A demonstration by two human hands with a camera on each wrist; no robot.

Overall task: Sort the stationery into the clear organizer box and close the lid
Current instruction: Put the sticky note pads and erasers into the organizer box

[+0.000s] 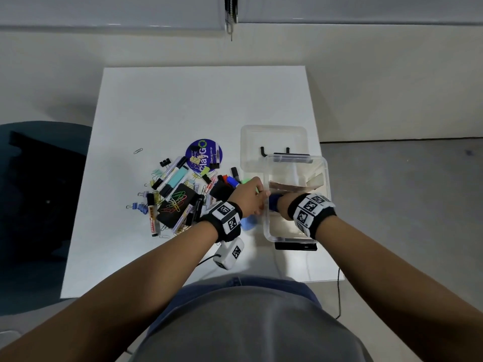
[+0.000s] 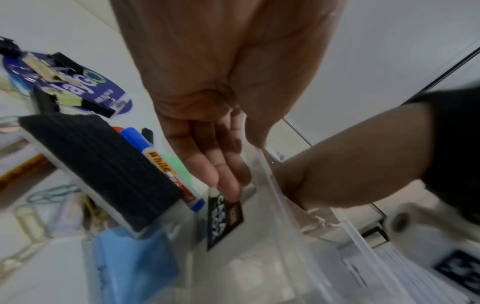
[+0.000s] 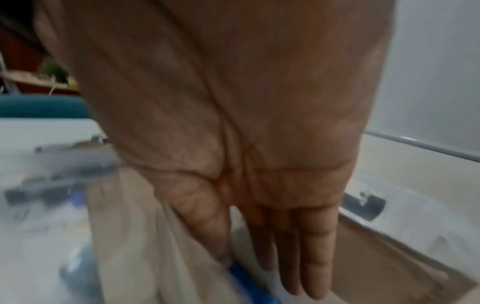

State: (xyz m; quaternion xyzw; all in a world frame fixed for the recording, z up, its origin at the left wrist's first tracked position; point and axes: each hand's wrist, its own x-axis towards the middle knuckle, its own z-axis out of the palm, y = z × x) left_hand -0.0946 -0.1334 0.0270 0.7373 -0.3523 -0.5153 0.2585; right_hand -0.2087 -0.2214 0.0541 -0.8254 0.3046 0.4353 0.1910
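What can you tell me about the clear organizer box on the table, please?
The clear organizer box is a see-through plastic tub with rounded corners, standing open near the table's right edge, its lid lying just behind. Black latches sit at both ends; brown card-like dividers stand inside. A black label is on its left wall, which the left hand pinches. The right hand reaches inside, a blue item at its fingertips.

Clear glossy plastic organizer box [image 1: 269, 226]; smooth matt table [image 1: 183, 100].
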